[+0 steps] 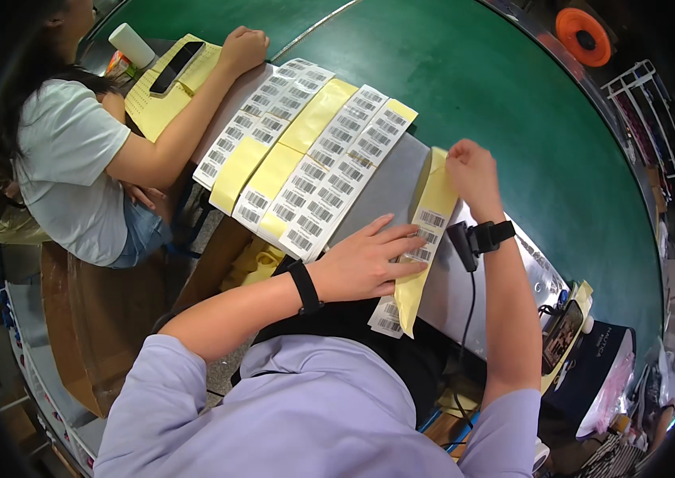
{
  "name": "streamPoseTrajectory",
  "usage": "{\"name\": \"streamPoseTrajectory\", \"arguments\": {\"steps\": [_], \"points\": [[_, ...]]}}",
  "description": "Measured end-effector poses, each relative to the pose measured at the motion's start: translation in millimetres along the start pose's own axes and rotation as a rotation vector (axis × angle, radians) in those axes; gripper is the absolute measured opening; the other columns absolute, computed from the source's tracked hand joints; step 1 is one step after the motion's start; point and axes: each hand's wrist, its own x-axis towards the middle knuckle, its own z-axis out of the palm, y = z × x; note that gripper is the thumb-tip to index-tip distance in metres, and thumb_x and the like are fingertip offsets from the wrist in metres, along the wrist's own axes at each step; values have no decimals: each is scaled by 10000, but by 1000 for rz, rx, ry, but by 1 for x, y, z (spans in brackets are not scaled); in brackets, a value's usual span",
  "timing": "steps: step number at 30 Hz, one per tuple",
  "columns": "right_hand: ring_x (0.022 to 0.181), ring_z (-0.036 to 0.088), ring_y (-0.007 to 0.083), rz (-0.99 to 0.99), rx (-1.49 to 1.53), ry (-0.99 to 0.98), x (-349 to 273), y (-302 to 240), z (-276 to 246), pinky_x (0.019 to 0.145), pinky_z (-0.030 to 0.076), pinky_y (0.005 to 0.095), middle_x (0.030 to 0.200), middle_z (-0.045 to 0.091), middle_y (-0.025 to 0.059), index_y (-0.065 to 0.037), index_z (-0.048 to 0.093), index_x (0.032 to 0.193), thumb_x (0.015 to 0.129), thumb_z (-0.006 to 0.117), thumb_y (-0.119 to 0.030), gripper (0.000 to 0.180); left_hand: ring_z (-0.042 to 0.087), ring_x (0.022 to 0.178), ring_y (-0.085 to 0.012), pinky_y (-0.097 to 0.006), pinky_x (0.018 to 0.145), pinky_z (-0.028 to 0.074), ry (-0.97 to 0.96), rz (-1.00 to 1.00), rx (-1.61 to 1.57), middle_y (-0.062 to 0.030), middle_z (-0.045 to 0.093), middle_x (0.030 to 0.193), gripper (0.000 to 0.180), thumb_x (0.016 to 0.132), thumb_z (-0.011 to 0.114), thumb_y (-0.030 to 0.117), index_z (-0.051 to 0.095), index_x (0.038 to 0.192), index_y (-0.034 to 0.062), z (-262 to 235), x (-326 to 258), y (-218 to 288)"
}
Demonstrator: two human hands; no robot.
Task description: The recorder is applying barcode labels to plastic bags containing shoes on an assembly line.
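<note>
And now lying palm down with the left hand (361, 259), fingers spread, fingertips across the barcodes on a yellow strip (438, 191), clasping nothing as far as can be seen. Up at the far end of that same strip, pinching the edge with the right hand (473, 171), fingers bunched tight. Slanting from right hand down past left, over a grey board (385, 187). Just below the left hand, spotting white labels (387, 320) poking out from under the strip. Wearing a black device (481, 237) at the right wrist, a black band (304, 288) at the left. Look left and beyond the left hand: see barcode sheets (325, 191) laid side by side, white with yellow patches. Further out that way, find a seated co-worker (74, 167). Right of the right forearm, catch a phone (562, 338). Beyond both hands, see green counter (512, 80) stretching away.
</note>
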Motion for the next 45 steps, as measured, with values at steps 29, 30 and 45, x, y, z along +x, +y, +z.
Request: {"name": "streamPoseTrajectory", "arguments": {"steps": [29,30,45], "points": [[907,645,360,-246,-136,-146,-77,4,-20,787,530,432,1081,652,151,-13,616,1051,879,568,11,180,441,1369,-298,-560,1137,319,-10,-16,14,-98,513,1413,485,809,715,202,624,1285,199,-3,0,1],[949,640,369,-266,-45,-132,-87,3,-21,820,526,436,1119,645,164,-13,604,1094,878,563,23,224,440,1370,-298,-560,1139,317,-11,-19,14,-98,513,1413,483,810,714,201,625,1284,201,-3,0,1],[1006,659,295,-110,127,-19,-192,6,-46,897,519,370,1063,688,169,18,616,1171,903,603,-2,270,373,1425,-349,-582,1175,237,-67,-60,-144,-141,462,1479,430,786,632,75,602,1215,99,-9,-1,-1]]}}
